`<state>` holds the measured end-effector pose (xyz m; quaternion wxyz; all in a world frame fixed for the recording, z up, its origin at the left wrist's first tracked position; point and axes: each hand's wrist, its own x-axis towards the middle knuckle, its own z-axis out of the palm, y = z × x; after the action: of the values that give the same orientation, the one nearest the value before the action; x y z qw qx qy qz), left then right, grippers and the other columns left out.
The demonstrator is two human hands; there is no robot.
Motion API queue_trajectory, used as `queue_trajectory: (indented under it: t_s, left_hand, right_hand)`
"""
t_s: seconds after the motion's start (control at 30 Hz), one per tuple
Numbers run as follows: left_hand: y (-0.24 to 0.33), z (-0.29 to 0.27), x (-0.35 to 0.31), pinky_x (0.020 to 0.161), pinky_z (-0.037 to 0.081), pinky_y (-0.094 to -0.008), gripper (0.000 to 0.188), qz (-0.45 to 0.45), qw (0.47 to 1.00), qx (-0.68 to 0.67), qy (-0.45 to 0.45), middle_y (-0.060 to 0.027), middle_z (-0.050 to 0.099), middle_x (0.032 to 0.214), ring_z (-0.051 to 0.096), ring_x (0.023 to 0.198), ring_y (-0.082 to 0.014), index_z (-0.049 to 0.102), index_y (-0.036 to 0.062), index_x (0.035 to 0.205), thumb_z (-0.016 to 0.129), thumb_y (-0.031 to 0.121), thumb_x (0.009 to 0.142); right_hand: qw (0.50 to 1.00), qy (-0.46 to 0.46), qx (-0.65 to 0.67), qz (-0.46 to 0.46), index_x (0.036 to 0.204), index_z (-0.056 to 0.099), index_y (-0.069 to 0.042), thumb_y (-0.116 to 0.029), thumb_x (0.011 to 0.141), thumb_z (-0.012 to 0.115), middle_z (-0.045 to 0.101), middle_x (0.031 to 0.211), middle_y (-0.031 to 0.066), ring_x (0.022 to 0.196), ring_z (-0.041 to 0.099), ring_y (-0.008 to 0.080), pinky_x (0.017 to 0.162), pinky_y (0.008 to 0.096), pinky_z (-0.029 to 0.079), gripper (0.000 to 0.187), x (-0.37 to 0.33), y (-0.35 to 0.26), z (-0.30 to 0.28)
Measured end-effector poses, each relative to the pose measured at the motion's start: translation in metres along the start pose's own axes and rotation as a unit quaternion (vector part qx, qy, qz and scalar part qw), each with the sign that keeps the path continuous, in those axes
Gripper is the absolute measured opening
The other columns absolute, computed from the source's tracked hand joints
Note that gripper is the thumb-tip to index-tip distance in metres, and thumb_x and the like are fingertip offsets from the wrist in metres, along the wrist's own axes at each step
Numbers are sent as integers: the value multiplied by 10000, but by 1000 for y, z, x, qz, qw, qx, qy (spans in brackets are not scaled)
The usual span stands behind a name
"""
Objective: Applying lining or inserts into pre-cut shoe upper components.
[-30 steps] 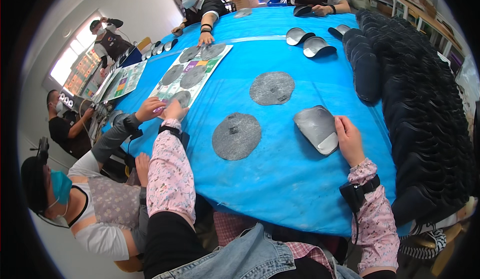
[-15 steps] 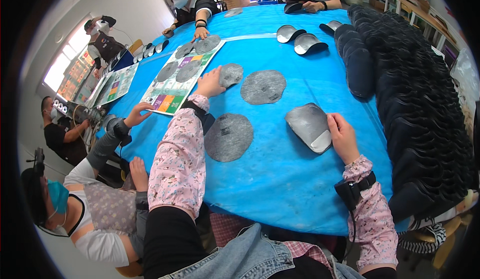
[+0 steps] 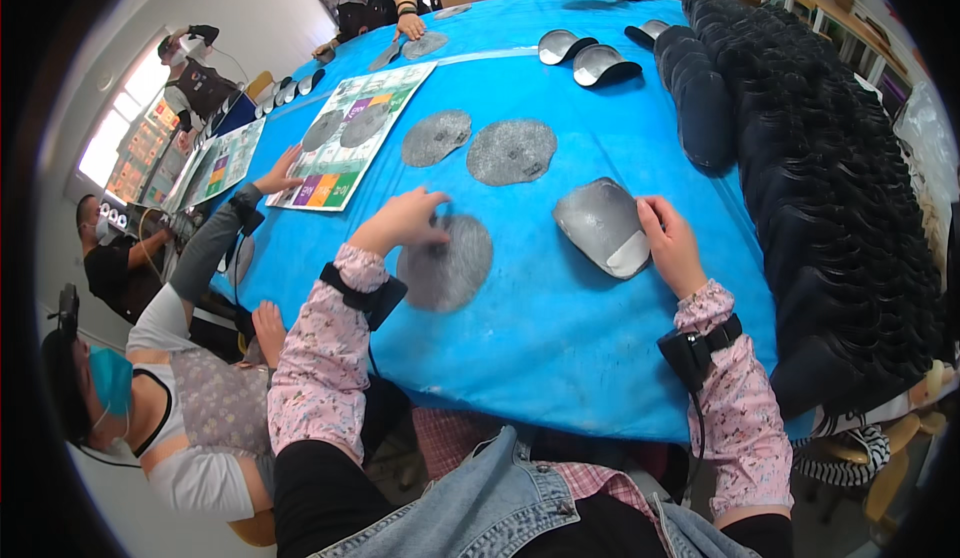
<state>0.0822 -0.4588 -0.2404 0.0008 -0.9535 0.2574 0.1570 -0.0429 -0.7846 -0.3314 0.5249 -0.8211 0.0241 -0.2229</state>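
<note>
My left hand (image 3: 405, 221) is over the upper edge of the nearest grey fibrous disc (image 3: 450, 273), thumb and fingers apart and bent downward. The disc looks smeared, and I cannot tell if the fingertips touch it. Farther off lie two more such discs, a left one (image 3: 436, 138) and a right one (image 3: 512, 152). My right hand (image 3: 672, 245) pinches the right edge of a curved grey piece shaped like a cap brim (image 3: 598, 223). A pale strip (image 3: 628, 255) runs along that piece's near edge. It is tilted above the blue-covered table (image 3: 520, 358).
Long rows of black curved pieces (image 3: 790, 178) line the right side. Several grey-and-black curved pieces (image 3: 605, 65) lie at the far right. To the left, a co-worker's hand (image 3: 280, 171) is on a printed sheet (image 3: 345, 173) bearing grey discs. Other people stand around the table.
My left hand has left the farther left disc and come back to the nearest one. My right hand still holds the curved piece. The neighbour's hand has moved onto the sheet.
</note>
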Motion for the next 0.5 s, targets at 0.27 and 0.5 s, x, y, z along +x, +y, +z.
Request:
queue_trajectory:
  t_s: [0.27,0.5]
  left_hand:
    - [11,-7,-82,736,416,-246,222,51,952,-287,91,-5,543,874,513,835,-93,533,36,942,630,163,787]
    - [48,4,-128,719,429,-215,282,121,861,-477,126,10,540,886,498,836,-55,514,22,1026,636,145,804]
  right_hand:
    - [997,-65,39,1,984,566,2,-286,905,456,620,819,140,719,584,236,629,311,434,318,-2,-4,5]
    - [982,-129,15,-134,1089,568,-39,-217,851,529,548,1010,121,930,532,216,810,296,413,299,-41,-40,-8]
